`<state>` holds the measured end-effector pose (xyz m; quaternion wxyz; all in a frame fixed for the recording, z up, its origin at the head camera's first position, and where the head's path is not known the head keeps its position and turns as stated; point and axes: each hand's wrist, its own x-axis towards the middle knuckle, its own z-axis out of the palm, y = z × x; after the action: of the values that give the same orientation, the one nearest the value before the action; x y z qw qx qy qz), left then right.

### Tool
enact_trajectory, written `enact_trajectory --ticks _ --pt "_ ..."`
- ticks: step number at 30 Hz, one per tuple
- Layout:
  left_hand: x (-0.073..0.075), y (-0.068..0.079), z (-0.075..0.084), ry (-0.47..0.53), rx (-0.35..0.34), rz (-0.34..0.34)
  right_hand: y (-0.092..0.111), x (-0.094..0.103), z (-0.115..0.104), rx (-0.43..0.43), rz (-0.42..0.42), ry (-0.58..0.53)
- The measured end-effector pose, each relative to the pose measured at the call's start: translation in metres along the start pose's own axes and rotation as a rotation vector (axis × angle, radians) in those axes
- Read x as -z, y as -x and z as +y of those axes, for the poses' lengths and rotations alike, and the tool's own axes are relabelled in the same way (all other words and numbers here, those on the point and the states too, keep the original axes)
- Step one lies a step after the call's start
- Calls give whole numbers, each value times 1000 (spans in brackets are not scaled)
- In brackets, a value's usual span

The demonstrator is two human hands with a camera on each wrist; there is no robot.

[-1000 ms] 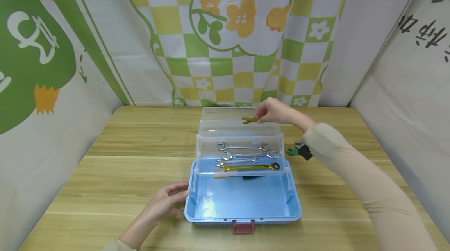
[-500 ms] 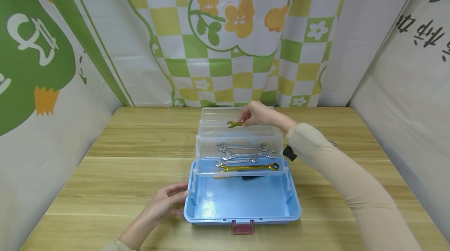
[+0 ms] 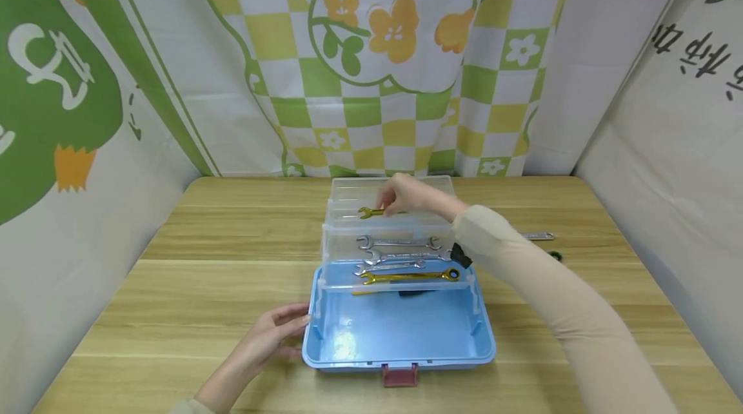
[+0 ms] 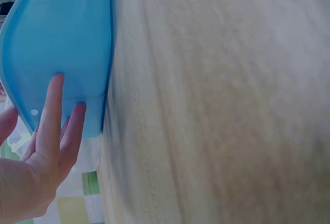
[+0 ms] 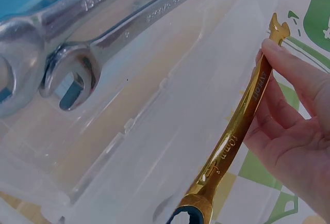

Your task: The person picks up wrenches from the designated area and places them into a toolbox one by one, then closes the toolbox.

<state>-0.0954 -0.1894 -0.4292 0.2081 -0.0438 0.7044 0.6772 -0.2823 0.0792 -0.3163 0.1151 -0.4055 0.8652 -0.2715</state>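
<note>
My right hand (image 3: 403, 196) pinches a gold combination wrench (image 5: 227, 141) between thumb and fingers, over the rear clear trays of an open blue toolbox (image 3: 400, 333). In the right wrist view its ring end points down and its open jaw sticks out past the fingertips; "10mm" is stamped on the shaft. On the front clear tray (image 3: 336, 286) lie silver open-end wrenches (image 3: 400, 243) and another gold wrench (image 3: 409, 276) with a ratchet ring. My left hand (image 3: 274, 338) rests against the toolbox's left side, fingers straight along the wall and thumb by the rim.
Under the front tray a yellow-and-black tool (image 3: 412, 293) shows in the box. A maroon latch (image 3: 400, 375) hangs at its front. To the right, partly behind my sleeve, lie a silver tool (image 3: 540, 236) and a green item (image 3: 555, 256). A patterned curtain (image 3: 389, 98) closes the back.
My right hand has carried the gold wrench leftward and a little lower, toward the middle of the rear trays. The left hand has stayed at the toolbox's side.
</note>
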Motion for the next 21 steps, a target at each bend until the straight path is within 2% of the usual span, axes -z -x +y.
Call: enact_trajectory --ticks 7,21 --pt "0 -2 -1 29 15 -5 -3 -8 0 -49 -41 -57" --pt "1 -3 -1 43 28 -20 -5 -15 3 -34 -56 -29"
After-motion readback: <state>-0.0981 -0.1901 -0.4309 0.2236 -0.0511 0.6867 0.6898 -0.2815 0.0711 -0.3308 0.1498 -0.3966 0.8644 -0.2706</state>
